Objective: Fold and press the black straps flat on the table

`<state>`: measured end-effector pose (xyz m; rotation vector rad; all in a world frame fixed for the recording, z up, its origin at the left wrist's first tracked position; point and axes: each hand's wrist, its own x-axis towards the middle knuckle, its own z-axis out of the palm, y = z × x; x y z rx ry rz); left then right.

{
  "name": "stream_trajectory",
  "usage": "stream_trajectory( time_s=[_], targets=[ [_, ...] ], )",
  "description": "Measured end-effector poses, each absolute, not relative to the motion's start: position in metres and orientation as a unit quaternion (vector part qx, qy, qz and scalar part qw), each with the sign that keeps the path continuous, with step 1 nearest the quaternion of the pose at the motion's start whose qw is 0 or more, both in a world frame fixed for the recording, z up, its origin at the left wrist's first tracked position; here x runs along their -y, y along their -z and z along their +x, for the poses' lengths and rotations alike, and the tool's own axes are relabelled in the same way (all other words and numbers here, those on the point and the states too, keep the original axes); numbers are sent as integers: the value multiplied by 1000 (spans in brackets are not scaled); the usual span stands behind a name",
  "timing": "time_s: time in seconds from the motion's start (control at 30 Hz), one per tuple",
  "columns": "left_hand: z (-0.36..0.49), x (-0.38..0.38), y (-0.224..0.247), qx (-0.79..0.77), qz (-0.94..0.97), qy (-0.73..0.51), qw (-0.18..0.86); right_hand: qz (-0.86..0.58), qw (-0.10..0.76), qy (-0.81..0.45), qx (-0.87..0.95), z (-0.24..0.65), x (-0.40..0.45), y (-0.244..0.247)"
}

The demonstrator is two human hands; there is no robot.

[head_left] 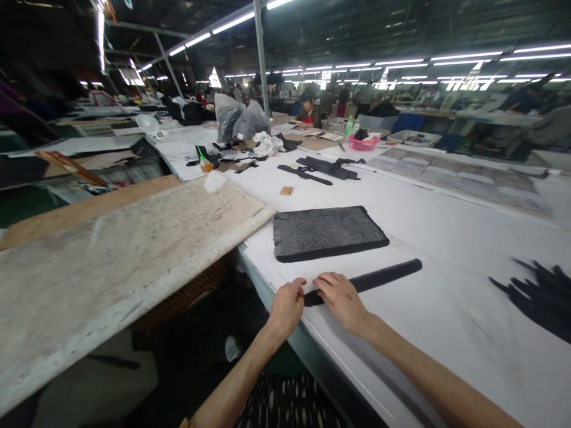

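A black strip (pixel 388 275) is lying on the white table (pixel 446 238), its near end resting close to the table's near edge and its far end pointing away to the right. The left hand (pixel 285 306) is reaching in at that near end, its wrist sitting out past the edge, its fingers curling inward and its thumb side facing the other hand. The right hand (pixel 341 301) is coming over the table from the lower right, palm down, its fingers bending onto the strip just beside the left fingertips. Both hands are keeping their fingers bent rather than spread; whether either is pinching the strip, I cannot tell. Just beyond the strip, a dark grey textured panel (pixel 328 233) is lying flat, black edging showing along its near and right sides. A small tan block (pixel 286 191) is sitting past the panel, and black pieces (pixel 328 168) are lying farther out. A black bundle (pixel 542 297) is spreading well off to the right. To the left, a pale, worn board (pixel 134 249) is overlapping the table's near edge, while a pink basket (pixel 363 142) is standing toward the far edge
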<state>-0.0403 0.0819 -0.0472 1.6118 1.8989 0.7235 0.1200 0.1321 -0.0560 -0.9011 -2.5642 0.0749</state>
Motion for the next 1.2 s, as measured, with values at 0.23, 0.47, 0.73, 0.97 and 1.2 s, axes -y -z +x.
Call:
stream_trajectory(
  time_s=[0.23,0.47,0.73,0.97,1.2],
  targets=[
    [-52,-73,50,-715,594,-286,233,-297,188,-1,936,114,-136,68],
    [-49,-69,41,-701,671,-173,167,-290,221,16,931,114,-135,74],
    [-50,-63,43,-692,705,-124,94,-248,224,45,941,117,-131,67],
    [-64,-68,39,-654,719,-163,170,-248,243,5,938,119,-133,71],
    [-76,-73,33,-618,716,-209,248,-230,243,17,942,116,-131,70]
  ],
)
